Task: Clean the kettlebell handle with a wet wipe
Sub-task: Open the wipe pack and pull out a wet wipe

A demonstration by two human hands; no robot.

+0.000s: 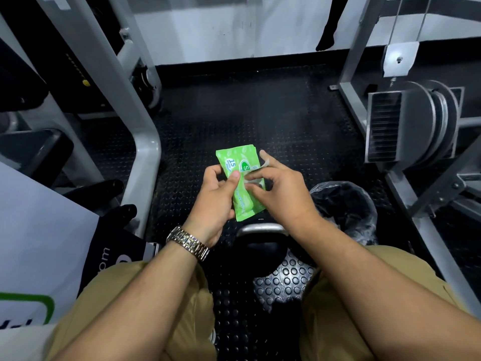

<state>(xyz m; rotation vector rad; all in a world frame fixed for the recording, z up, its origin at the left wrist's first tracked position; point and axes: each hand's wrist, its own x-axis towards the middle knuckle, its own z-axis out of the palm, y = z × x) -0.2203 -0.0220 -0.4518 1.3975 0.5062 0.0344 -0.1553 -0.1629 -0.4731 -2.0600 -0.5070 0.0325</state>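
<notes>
Forearms (161, 290) extended; left hand (213, 201) grips wipe pack (235, 158), right hand (283, 194) pinches flap (253, 179)

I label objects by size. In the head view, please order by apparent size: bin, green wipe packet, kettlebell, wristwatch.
1. bin
2. green wipe packet and kettlebell, about alike; arms hide part of the kettlebell
3. wristwatch

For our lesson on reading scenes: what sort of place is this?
Probably a gym: a grey steel machine frame, a black studded rubber floor, and a black kettlebell with a grey metal handle between the knees.
</notes>
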